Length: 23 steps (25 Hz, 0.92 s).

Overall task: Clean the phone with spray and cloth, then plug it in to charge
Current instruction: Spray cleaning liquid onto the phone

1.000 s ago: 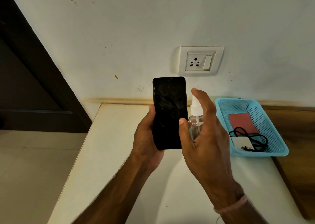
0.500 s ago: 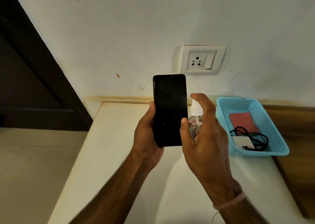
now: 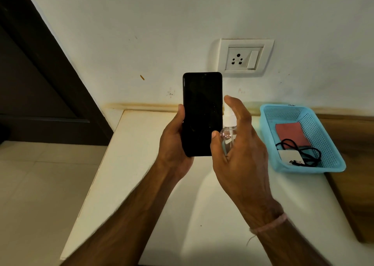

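Tabletop bare left of and beneath both raised forearms; blue basket blocks the right edge; wall socket unobstructed above the upright phone.

Smears on the phone screen have faded; the right hand's forefinger sits lower on the spray bottle.

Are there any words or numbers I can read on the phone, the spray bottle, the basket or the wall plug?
None can be read.
Blue basket: a small dark mark on its far rim, too tiny to read.
Phone: screen dark, no text.
Spray bottle: no label shows.
Wall socket: no writing.
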Each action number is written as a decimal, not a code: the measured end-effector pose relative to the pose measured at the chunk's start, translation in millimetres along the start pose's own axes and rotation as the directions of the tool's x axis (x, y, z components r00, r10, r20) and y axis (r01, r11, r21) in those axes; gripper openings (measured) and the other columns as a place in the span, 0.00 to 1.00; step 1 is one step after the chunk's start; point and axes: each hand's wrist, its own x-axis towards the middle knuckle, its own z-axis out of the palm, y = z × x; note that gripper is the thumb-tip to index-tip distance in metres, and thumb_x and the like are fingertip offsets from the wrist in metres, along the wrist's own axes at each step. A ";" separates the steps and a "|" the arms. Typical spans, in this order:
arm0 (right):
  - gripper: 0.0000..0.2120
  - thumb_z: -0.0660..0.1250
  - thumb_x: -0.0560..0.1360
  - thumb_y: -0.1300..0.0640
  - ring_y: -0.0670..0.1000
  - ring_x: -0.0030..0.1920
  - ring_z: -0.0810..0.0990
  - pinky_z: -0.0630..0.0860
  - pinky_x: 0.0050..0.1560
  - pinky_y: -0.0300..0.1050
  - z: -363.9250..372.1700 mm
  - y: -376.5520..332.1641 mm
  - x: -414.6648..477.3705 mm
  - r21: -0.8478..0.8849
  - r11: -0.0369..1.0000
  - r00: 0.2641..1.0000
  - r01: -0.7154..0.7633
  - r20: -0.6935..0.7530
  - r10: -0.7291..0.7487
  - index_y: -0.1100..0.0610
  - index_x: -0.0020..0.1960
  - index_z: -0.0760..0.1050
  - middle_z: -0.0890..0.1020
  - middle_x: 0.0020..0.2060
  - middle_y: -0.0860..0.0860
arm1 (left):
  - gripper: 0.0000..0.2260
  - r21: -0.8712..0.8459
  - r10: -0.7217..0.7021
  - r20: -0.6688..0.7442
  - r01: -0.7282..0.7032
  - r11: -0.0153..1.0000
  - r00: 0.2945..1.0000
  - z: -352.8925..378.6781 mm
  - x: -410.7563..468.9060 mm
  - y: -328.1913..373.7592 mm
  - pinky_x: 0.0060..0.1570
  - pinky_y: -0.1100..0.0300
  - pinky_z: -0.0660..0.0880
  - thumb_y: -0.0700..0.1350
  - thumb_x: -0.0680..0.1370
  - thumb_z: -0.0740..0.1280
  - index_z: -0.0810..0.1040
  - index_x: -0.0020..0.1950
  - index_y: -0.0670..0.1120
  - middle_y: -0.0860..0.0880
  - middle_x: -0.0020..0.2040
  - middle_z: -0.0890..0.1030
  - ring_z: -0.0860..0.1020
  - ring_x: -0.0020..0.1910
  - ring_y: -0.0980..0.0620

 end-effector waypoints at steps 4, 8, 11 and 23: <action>0.31 0.67 0.77 0.55 0.43 0.44 0.77 0.77 0.47 0.35 1.4 -2.1 -5.7 -0.002 1.000 1.000 -0.014 0.022 0.014 0.44 0.74 0.55 0.79 0.56 0.49 | 0.22 0.017 0.007 -0.001 -0.007 1.000 1.000 -2.0 -0.3 1.6 0.46 0.56 0.81 0.59 0.85 0.53 0.82 0.60 0.49 0.47 0.52 0.86 0.85 0.52 0.47; 0.31 0.68 0.77 0.55 0.43 0.40 0.77 0.72 0.44 0.28 0.2 0.4 -8.2 -0.008 1.000 0.998 -0.025 0.050 0.025 0.42 0.73 0.54 0.75 0.49 0.43 | 0.22 0.030 0.000 -0.016 0.000 1.000 1.000 -1.6 -0.5 5.0 0.45 0.56 0.81 0.58 0.85 0.54 0.81 0.62 0.47 0.47 0.51 0.86 0.85 0.50 0.48; 0.31 0.68 0.77 0.55 0.40 0.37 0.75 0.70 0.42 0.26 -3.1 2.0 -11.0 -0.016 1.000 0.997 -0.015 0.076 0.017 0.42 0.72 0.55 0.75 0.46 0.42 | 0.21 0.027 0.001 -0.020 0.000 1.000 1.000 -1.2 -0.8 6.4 0.43 0.56 0.81 0.58 0.85 0.54 0.79 0.64 0.47 0.47 0.51 0.86 0.85 0.49 0.48; 0.33 0.70 0.75 0.57 0.47 0.44 0.82 0.83 0.49 0.45 -8.9 6.0 -15.8 0.039 0.999 0.998 0.003 0.068 -0.006 0.44 0.73 0.57 0.80 0.59 0.48 | 0.23 -0.028 0.021 -0.011 -0.021 0.999 1.000 -1.1 -1.3 8.7 0.54 0.48 0.80 0.58 0.85 0.54 0.74 0.71 0.45 0.41 0.61 0.82 0.81 0.60 0.39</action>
